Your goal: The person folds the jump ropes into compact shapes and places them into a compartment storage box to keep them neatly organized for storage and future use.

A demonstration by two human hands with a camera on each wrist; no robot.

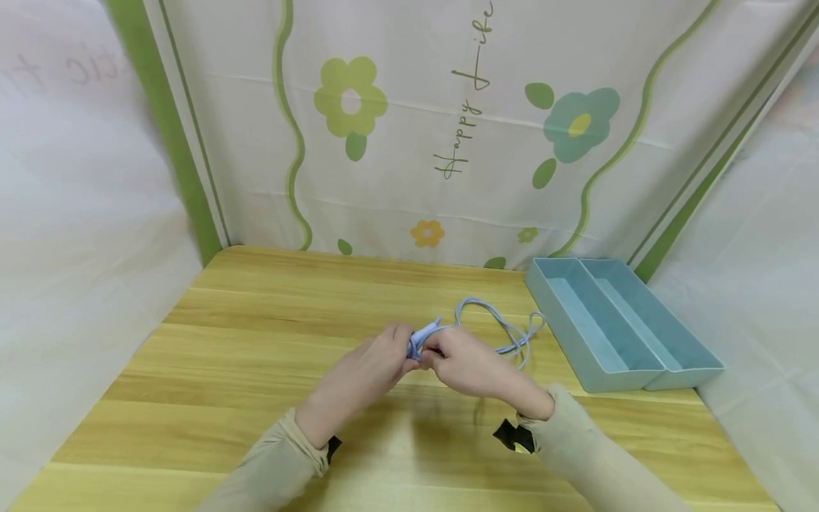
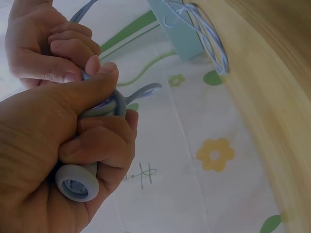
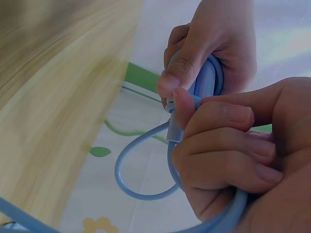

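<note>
A light blue jump rope is held in both hands over the table's middle. My left hand (image 1: 371, 363) grips its handle (image 1: 424, 333), and the handle's flared round end (image 2: 77, 183) pokes out below the fingers in the left wrist view. Turns of cord wrap around the handle (image 3: 204, 83) in the right wrist view. Close beside it, my right hand (image 1: 472, 364) has curled fingers holding the cord (image 3: 235, 206), its fingertips right at the left thumb. A small cord loop (image 3: 118, 170) hangs by the handle's narrow tip. The rest of the cord (image 1: 493, 309) trails right in tangled loops.
Two long blue open bins (image 1: 579, 334) stand side by side at the table's right, near the trailing cord. The wooden table (image 1: 256, 299) ends at a flower-printed curtain (image 1: 384, 178) behind, with pale cloth on both sides.
</note>
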